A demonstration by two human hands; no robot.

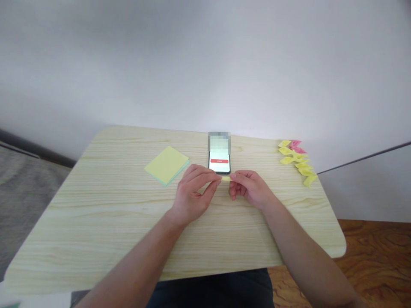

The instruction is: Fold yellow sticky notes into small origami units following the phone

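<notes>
Between my two hands a small, narrow piece of folded yellow paper (226,179) is held level, just in front of the phone. My left hand (196,190) pinches its left end between thumb and fingertips. The right end sits in the pinch of my right hand (248,187), whose other fingers curl under. Most of the paper is covered by the fingertips, so its exact shape is hard to make out. Left of my left hand lies a stack of paper sheets (167,164), yellow on top with green showing beneath.
A phone (219,158) with a lit screen and a red bar lies near the wall. Several folded yellow paper pieces (296,159) and pink paper pieces (298,149) lie along the right edge of the wooden-topped table (105,201). A white wall (192,64) rises behind it.
</notes>
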